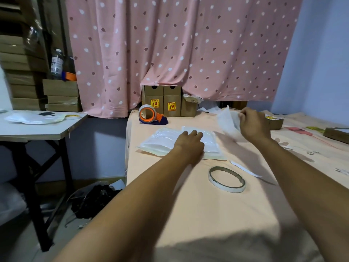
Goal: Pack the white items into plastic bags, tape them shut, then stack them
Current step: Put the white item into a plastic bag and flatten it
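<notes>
The stack of bagged white items (pixel 162 142) is pressed onto the peach cloth (pixel 188 214) by the left hand (pixel 188 143), fingers laid straight. A tape ring (pixel 226 179) lies nearer, and a thin white piece (pixel 227 121) is pinched and held up just beside the stack by the right hand (pixel 253 122).

Pink dotted curtain (pixel 170 44) behind two upright cardboard boxes (pixel 153 96); side table (pixel 28 130) at left

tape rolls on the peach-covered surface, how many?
2: one in the orange dispenser at the far-left edge, one thin roll lying flat nearer the camera. More may hide under clutter.
</notes>
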